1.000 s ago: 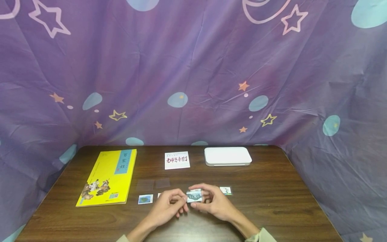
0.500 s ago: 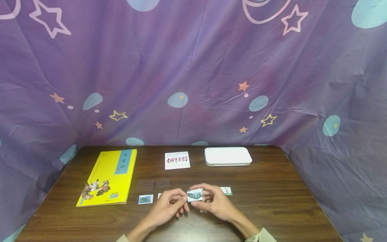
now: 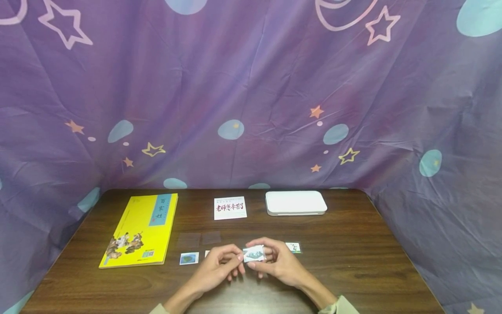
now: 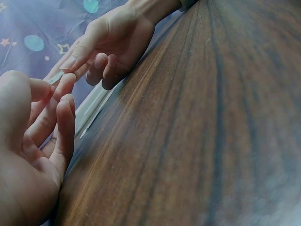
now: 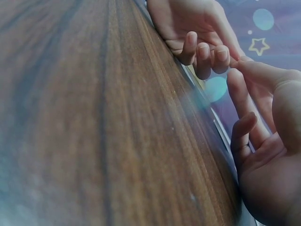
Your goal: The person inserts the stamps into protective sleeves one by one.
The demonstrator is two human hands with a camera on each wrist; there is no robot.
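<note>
Above the table, a small stamp (image 3: 254, 253) with a teal landscape picture, apparently in a clear sleeve, is held between both hands. My left hand (image 3: 217, 267) pinches its left edge with thumb and index finger. On the other side my right hand (image 3: 279, 263) grips it by the top and bottom edges. Seen from the left wrist, the stamp (image 4: 56, 77) is nearly edge-on. Left of my left hand lies a blue-green stamp (image 3: 189, 258); another stamp (image 3: 206, 253) is mostly hidden behind that hand. A sleeved stamp with dark marks (image 3: 293, 247) lies beyond my right hand.
Two clear sleeves (image 3: 189, 240) lie flat on the brown wooden table (image 3: 353, 261). A yellow book (image 3: 139, 231) is at the left. Farther back are a white card with red characters (image 3: 230, 208) and a white flat case (image 3: 296, 203). A purple curtain (image 3: 251, 87) hangs behind.
The held stamp has shifted very slightly to the right and its surface looks brighter now. Both hands stay almost in place.
</note>
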